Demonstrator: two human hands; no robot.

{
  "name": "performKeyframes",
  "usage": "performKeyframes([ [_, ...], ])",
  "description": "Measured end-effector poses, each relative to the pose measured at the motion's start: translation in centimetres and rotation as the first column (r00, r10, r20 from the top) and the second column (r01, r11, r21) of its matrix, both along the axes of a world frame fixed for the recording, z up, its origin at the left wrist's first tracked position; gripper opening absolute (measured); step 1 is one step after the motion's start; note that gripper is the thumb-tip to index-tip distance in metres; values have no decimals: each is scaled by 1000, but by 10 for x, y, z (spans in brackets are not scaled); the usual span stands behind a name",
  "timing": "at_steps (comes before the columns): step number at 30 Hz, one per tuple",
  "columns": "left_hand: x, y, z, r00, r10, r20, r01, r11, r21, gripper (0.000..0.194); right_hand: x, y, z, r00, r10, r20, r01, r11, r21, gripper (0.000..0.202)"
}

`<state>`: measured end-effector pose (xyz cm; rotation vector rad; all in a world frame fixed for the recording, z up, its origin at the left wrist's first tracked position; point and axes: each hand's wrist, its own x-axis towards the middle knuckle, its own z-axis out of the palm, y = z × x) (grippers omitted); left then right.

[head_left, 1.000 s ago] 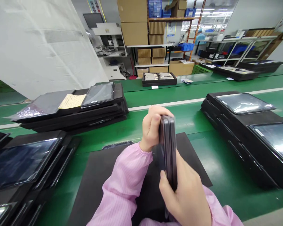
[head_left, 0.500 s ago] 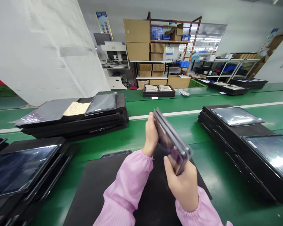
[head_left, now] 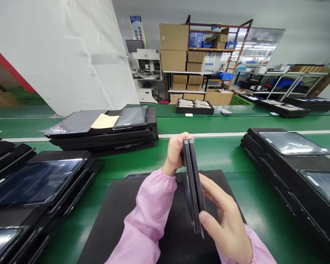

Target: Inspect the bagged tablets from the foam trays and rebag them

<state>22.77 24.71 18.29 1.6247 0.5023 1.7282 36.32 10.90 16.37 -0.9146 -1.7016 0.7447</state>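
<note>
"What's changed in our hands?"

"Our left hand [head_left: 178,152] grips the upper end of two dark slabs [head_left: 196,183], now steeper and more edge-on than a moment ago. Our right hand [head_left: 228,223] has loosened, fingers spread against their lower right side, so the left probably bears more weight."

"And around them?"

"Below, a matte black sheet [head_left: 118,220] on smooth green bench [head_left: 244,198]; rightward, glossy, round-cornered panels [head_left: 294,143]."

Dark grey slabs [head_left: 194,187], pink finely striped sleeves [head_left: 150,207], green worktop [head_left: 217,156] with white line [head_left: 220,135], pale yellow speckled sheet [head_left: 104,121]
</note>
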Motion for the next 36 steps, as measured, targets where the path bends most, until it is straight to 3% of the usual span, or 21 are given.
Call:
performKeyframes([
  [4,3,-5,1,999,-22,-36,23,999,29,65,2,-1,3,997,-73,-22,73,997,0,37],
  [9,5,-7,2,996,-23,-81,25,999,27,66,5,-2,8,996,-87,16,86,996,29,33],
  [26,9,-2,-4,995,-23,-96,20,999,-32,67,-8,-6,3,969,-245,37,234,954,187,40],
  [36,12,-3,-5,992,-1,-126,-1,1000,-18,65,-3,-8,8,970,-223,97,199,957,211,40],
])
